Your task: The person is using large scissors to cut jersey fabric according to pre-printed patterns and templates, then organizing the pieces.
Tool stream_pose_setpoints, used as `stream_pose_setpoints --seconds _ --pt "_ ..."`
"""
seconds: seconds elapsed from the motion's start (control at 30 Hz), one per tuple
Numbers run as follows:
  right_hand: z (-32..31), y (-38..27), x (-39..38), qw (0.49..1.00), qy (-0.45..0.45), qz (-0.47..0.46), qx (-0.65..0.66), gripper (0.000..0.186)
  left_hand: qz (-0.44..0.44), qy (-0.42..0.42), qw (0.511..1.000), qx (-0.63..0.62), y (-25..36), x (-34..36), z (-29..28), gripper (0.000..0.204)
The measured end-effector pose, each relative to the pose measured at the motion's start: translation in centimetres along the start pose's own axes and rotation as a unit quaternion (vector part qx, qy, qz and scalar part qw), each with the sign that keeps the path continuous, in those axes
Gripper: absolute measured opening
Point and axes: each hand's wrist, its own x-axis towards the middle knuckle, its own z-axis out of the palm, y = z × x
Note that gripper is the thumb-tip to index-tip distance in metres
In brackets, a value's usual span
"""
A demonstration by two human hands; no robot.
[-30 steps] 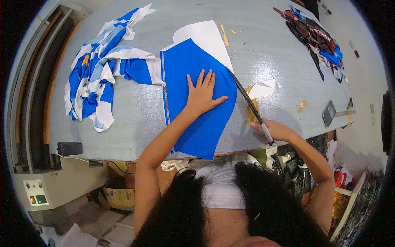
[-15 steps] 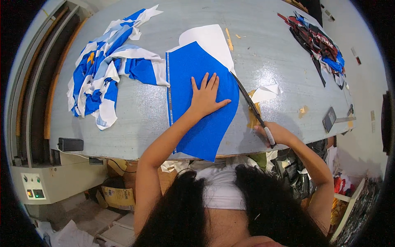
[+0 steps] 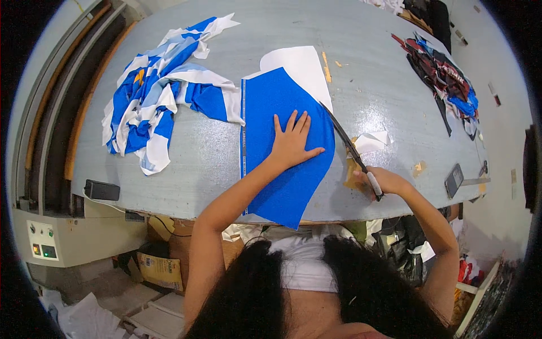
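Observation:
A blue fabric piece [image 3: 305,189] lies flat on the table, with a printed strip down its left edge. Beyond its upper right edge shows a white piece of fabric [image 3: 307,65]. My left hand [image 3: 293,142] rests on the blue piece, palm down and fingers spread. In my right hand [image 3: 389,182] are long dark scissors [image 3: 351,148] with a pale wrapping at the handle. Their tip meets the border between blue and white; the blades look nearly closed. Part of my right fingers is hidden behind the handle.
A heap of blue and white fabric [image 3: 149,107] touches the blue piece's left side. Dark and coloured cloth [image 3: 443,76] lies far right. White scraps [image 3: 372,141] lie beside the scissors, a phone-like grey device [image 3: 453,181] at right, and a black box [image 3: 102,190] near the left front edge.
The whole view has shifted slightly, so everything sits lower and farther right. Relative to the fabric, the scissors have moved a little up and left along the blue edge. My left hand stays put.

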Motion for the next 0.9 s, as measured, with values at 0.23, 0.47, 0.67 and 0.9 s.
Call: stream_pose_setpoints --seconds 0.23,0.47,0.67,0.9 --pt "-1.6 -1.1 -0.7 1.0 -0.019 0.01 -0.005 0.065 -0.001 -0.008 1.0 0.001 -0.1 -0.1 -0.3 0.09" --pt "-3.0 -1.5 0.9 0.999 -0.017 -0.001 -0.033 0.067 0.0 -0.002 1.0 -0.014 0.0 -0.2 -0.2 0.089" --pt "-3.3 -1.9 0.6 0.999 -0.028 0.023 -0.031 0.066 0.0 -0.009 1.0 -0.02 0.0 -0.2 -0.3 0.09" --pt "-3.9 0.0 1.5 0.993 -0.003 -0.052 -0.107 0.062 -0.001 -0.011 1.0 -0.024 -0.2 0.0 -0.6 0.09"
